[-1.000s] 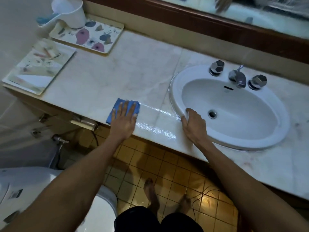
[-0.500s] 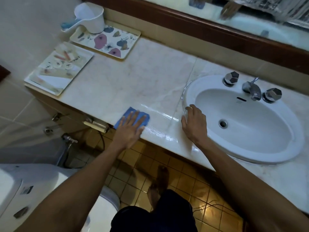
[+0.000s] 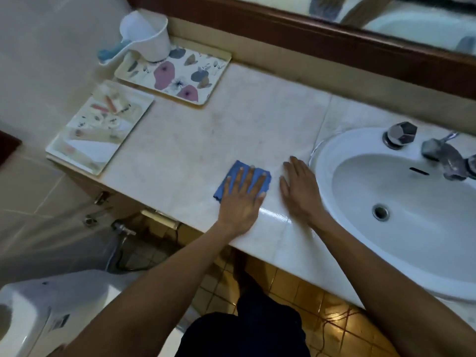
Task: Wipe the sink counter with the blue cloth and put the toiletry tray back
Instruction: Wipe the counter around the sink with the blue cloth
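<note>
My left hand (image 3: 242, 199) lies flat on the folded blue cloth (image 3: 233, 176), pressing it onto the pale marble counter (image 3: 206, 140) near its front edge. My right hand (image 3: 298, 189) rests flat and empty on the counter just right of the cloth, beside the rim of the white sink (image 3: 327, 155). A wet shine runs along the counter's front edge under both wrists. The toiletry tray (image 3: 99, 127) with several small items sits at the counter's far left end, partly over the edge.
A flowered tray (image 3: 177, 76) holding a white dipper (image 3: 146, 39) stands at the back left. Chrome taps (image 3: 401, 135) sit behind the sink basin. A wood-framed mirror runs along the back wall. A toilet (image 3: 38, 313) is at lower left, with tiled floor below.
My left hand has slid the cloth farther from the front edge onto the counter. My right hand has left the sink rim and now lies flat on the counter beside the cloth.
</note>
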`<state>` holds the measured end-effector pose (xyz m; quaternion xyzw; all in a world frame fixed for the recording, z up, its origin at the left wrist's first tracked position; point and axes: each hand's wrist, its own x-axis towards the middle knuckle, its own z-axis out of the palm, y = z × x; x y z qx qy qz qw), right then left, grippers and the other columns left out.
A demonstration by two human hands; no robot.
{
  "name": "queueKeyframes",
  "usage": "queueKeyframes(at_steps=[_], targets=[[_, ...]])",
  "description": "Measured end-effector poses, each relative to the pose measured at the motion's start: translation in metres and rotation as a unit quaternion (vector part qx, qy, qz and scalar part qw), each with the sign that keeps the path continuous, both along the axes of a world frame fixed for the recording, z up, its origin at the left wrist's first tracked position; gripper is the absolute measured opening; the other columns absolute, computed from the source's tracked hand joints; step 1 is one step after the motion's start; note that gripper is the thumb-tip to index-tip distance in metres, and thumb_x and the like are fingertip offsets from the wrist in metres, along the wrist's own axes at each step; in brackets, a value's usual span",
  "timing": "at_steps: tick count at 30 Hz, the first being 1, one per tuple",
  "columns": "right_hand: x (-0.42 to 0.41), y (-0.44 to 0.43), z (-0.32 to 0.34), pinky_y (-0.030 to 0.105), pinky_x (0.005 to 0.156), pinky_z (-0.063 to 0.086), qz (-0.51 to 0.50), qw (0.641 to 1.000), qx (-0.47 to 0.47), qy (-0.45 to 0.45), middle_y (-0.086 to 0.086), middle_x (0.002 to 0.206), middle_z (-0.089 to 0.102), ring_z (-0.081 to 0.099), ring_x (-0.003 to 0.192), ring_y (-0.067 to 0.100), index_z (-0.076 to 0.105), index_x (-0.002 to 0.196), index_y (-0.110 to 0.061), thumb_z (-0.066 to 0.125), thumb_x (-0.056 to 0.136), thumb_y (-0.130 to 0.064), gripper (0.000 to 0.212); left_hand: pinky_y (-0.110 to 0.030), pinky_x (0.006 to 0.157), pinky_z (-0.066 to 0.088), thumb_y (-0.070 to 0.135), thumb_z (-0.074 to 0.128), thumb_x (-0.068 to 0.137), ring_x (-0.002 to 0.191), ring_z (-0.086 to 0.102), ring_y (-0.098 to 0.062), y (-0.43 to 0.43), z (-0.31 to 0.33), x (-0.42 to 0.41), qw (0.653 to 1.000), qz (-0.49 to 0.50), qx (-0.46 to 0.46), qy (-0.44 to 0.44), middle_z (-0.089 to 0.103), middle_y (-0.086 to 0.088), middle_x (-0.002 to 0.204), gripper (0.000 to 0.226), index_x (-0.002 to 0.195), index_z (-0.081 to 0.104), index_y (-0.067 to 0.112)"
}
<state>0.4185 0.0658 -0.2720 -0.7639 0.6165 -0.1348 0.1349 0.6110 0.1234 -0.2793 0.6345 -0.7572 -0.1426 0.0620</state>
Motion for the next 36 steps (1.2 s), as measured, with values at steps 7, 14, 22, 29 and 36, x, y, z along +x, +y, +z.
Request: queueKeyframes(at_steps=[7, 14, 22, 29, 36], targets=[[0.030, -0.085, 0.000, 0.041, 0.121, 0.015, -0.029, 0.998, 0.061, -0.007, 0.017, 0.161, 0.025, 0.024, 0.148, 0.032, 0.037, 0.149, -0.006, 0.038, 0.103, -0.034, 0.054, -0.048, 0.124, 0.000, 0.050, 0.010, 0.104, 0.155, -0.001, -0.017, -0.086, 0.000, 0.079, 0.997, -0.069, 0.019, -0.007, 0.004, 0.007, 0.168, 0.055, 0.158, 0.009, 0.039], [0.061, -0.145, -0.002, 0.048, 0.124, 0.007, -0.035, 0.998, 0.050, 0.014, 0.012, 0.165, 0.015, 0.013, 0.152, 0.027, 0.028, 0.154, -0.011, 0.034, 0.104, -0.039, 0.057, -0.046, 0.122, -0.008, 0.049, 0.014, 0.105, 0.155, -0.005, -0.022, -0.178, -0.001, 0.073, 0.999, 0.033, 0.029, 0.006, 0.001, 0.003, 0.168, 0.055, 0.158, 0.007, 0.038], [0.067, -0.156, -0.010, 0.050, 0.123, 0.006, -0.044, 0.998, 0.042, 0.026, 0.011, 0.165, 0.015, 0.012, 0.152, 0.026, 0.027, 0.154, -0.012, 0.031, 0.104, -0.041, 0.058, -0.047, 0.121, -0.010, 0.047, 0.022, 0.107, 0.154, -0.011, -0.023, -0.233, 0.008, 0.062, 0.996, 0.020, 0.080, 0.022, -0.007, 0.001, 0.168, 0.057, 0.159, 0.005, 0.033], [0.094, -0.145, 0.004, 0.040, 0.122, 0.011, -0.043, 0.994, 0.027, -0.101, 0.008, 0.163, 0.024, 0.024, 0.149, 0.024, 0.038, 0.147, -0.013, 0.038, 0.104, -0.033, 0.047, -0.025, 0.111, 0.035, 0.035, 0.041, 0.106, 0.132, 0.049, -0.015, -0.204, 0.075, 0.123, 0.953, 0.127, 0.024, 0.273, 0.056, -0.001, 0.143, 0.042, 0.142, 0.054, 0.017], [0.187, -0.173, 0.053, 0.009, 0.097, 0.031, 0.039, 0.962, -0.033, -0.268, 0.004, 0.126, 0.060, 0.056, 0.109, 0.014, 0.052, 0.133, -0.008, 0.049, 0.100, -0.017, 0.034, -0.029, 0.079, 0.046, 0.033, 0.043, 0.104, 0.096, 0.063, -0.016, -0.146, 0.098, 0.257, 0.908, 0.338, -0.118, 0.218, 0.071, 0.003, 0.107, 0.030, 0.123, 0.064, 0.022]])
